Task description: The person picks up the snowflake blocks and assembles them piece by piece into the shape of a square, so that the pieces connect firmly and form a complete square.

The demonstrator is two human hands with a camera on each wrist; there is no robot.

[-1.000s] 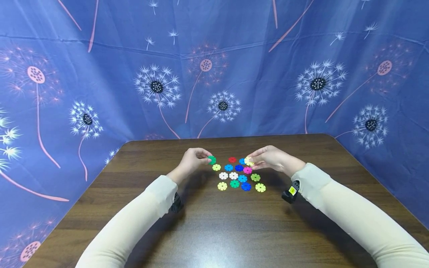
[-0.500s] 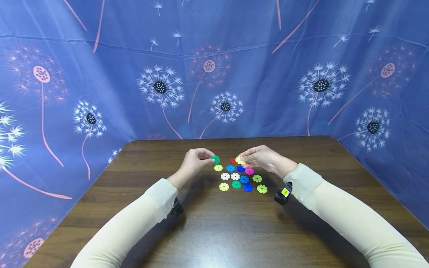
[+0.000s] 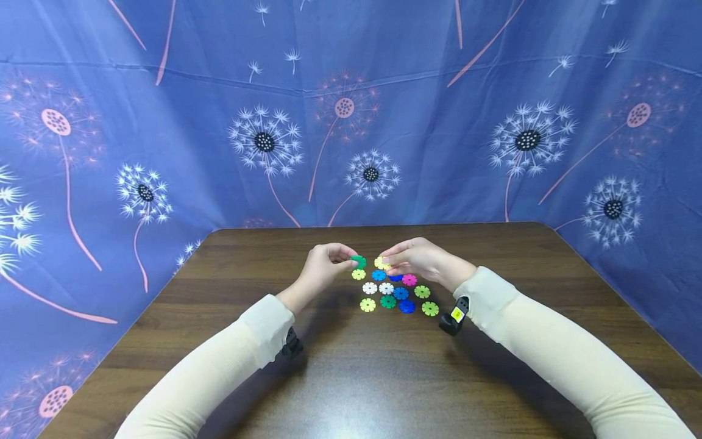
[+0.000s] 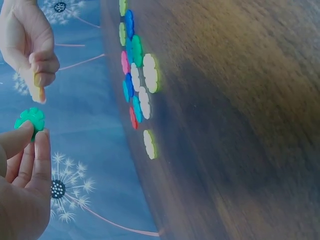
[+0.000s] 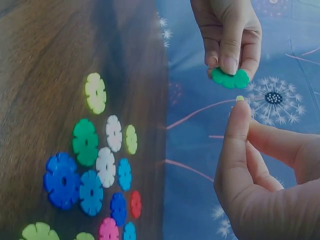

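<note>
My left hand (image 3: 322,268) pinches a green notched plastic disc (image 3: 359,261) between thumb and fingers, raised above the far part of the tabletop. Facing it, my right hand (image 3: 423,259) pinches a pale yellow notched disc (image 3: 381,263) at the same height. A small gap separates the two discs in the head view. From the right wrist, the green disc (image 5: 232,78) shows nearly edge-on, and only a yellow tip (image 5: 240,98) shows past my right fingers. The left wrist view shows the green disc (image 4: 33,119) broadside, with its lower part behind my thumb.
Several notched discs lie flat below the hands, including a white disc (image 3: 370,288), a pink disc (image 3: 409,280) and a dark blue disc (image 3: 406,306). They lie on a brown wooden table (image 3: 351,360). A blue dandelion-print cloth (image 3: 428,122) hangs behind the table.
My right hand has moved left with the yellow disc, and my left hand slightly right with the green one, so the discs are closer together. The red disc on the table is now covered.
</note>
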